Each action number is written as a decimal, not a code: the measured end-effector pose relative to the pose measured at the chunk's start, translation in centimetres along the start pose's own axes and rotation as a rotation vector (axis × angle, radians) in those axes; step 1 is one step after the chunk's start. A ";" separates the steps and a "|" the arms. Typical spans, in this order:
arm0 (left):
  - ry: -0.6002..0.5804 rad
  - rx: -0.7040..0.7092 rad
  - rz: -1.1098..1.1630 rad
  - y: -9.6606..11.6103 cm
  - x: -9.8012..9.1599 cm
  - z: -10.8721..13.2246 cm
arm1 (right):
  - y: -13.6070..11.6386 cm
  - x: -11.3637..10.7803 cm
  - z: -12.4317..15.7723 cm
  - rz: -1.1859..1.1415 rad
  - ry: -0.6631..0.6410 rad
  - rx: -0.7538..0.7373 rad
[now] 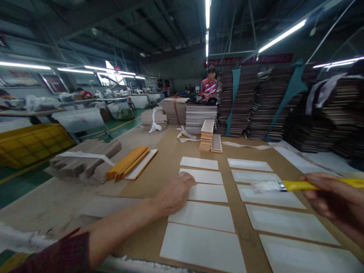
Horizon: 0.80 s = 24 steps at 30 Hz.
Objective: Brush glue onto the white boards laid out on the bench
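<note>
The brush (301,185) has a flat yellow handle, a metal band and pale bristles, which are blurred and perhaps wet. It lies almost level in the air, bristles pointing left, with its handle gripped in the right hand (338,203), above the right-hand column of boards. The boards (203,248) are thin white rectangles with brownish edges. They lie flat on the brown tabletop (233,212) in two neat columns of five, with narrow gaps between them. The left hand (176,193) rests palm down across the second and third boards of the left column.
</note>
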State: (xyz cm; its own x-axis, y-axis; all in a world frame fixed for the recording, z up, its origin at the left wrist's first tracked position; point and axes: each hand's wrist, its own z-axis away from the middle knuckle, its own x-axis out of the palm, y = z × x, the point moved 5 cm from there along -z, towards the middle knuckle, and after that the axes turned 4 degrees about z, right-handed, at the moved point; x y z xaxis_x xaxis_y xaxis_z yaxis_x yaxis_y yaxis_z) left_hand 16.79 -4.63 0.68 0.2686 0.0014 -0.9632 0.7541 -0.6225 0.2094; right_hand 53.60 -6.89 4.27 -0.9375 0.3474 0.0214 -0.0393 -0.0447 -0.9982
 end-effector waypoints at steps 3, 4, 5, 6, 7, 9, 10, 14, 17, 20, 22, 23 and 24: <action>0.068 -0.117 -0.035 -5.9 -0.1 -0.8 | -1.9 7.3 -0.9 -0.072 -0.165 0.092; 0.081 -0.140 -0.042 -7.2 0.0 -1.0 | -2.2 9.6 -1.5 -0.074 -0.200 0.086; 0.090 -0.155 -0.047 -8.3 0.1 -1.2 | -2.3 11.8 -2.0 -0.068 -0.239 0.075; 0.092 -0.162 -0.053 -9.1 0.4 -1.5 | -2.1 13.9 -2.6 -0.058 -0.276 0.067; 0.090 -0.160 -0.057 -9.6 0.6 -1.7 | -1.8 15.9 -3.2 -0.046 -0.306 0.060; 0.077 -0.142 -0.066 -10.2 1.1 -2.0 | -0.9 19.4 -4.3 -0.010 -0.344 0.058; 0.071 -0.133 -0.068 -10.3 1.4 -2.2 | -0.3 20.9 -4.7 0.013 -0.353 0.061; 0.097 -0.145 -0.070 -10.7 1.9 -2.4 | 1.7 25.3 -5.9 0.102 -0.375 0.071; 0.127 -0.162 -0.061 -10.9 2.1 -2.3 | 2.7 27.2 -6.5 0.147 -0.387 0.060; 0.143 -0.165 -0.047 -11.0 2.3 -2.1 | 3.4 28.2 -6.7 0.171 -0.388 0.055; 0.155 -0.167 -0.039 -10.9 2.3 -2.1 | 3.7 28.7 -6.7 0.174 -0.388 0.051; 0.161 -0.166 -0.035 -10.9 2.3 -2.0 | 3.9 28.8 -6.6 0.174 -0.386 0.050; 0.168 -0.164 -0.031 -10.8 2.3 -2.0 | 4.1 29.0 -6.6 0.174 -0.382 0.051</action>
State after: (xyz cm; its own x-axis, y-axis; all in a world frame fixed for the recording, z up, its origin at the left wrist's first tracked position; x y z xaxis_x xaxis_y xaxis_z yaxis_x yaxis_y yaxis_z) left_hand 10.44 3.70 -3.49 0.3291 0.1572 -0.9311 0.8474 -0.4843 0.2177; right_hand 28.58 9.21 0.46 -0.9921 -0.0414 -0.1181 0.1224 -0.1219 -0.9850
